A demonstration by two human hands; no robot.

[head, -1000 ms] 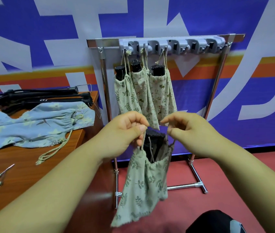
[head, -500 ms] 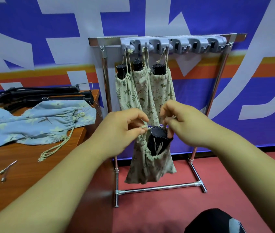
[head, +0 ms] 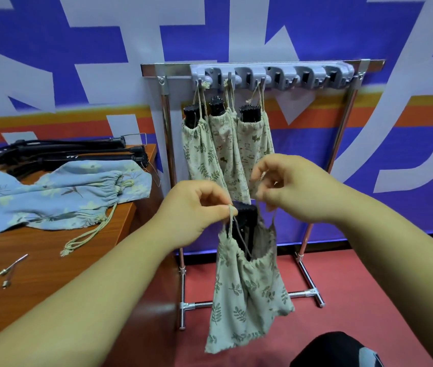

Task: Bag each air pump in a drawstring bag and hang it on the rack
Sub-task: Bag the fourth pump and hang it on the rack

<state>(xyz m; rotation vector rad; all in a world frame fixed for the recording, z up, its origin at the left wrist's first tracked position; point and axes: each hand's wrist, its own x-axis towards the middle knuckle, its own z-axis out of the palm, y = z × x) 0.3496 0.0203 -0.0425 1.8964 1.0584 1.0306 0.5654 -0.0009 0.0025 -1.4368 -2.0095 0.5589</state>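
Observation:
A beige leaf-print drawstring bag (head: 247, 298) hangs in front of me with a black air pump (head: 244, 221) sticking out of its mouth. My left hand (head: 194, 210) pinches the bag's drawstring at the left. My right hand (head: 294, 189) holds the string on the right, fingers curled. Behind them stands the chrome rack (head: 167, 120) with a grey hook rail (head: 271, 74); three bagged pumps (head: 226, 144) hang from its left hooks.
A wooden table (head: 38, 260) at left carries blue floral bags (head: 59, 192), several black pumps (head: 59, 152) and small metal needles (head: 11, 268). The rail's right hooks are bare. Red floor lies below; a dark shoe (head: 334, 350) shows at the bottom.
The bag has dropped lower and hangs full length again after being bunched up. My right hand has risen and moved right, away from the left.

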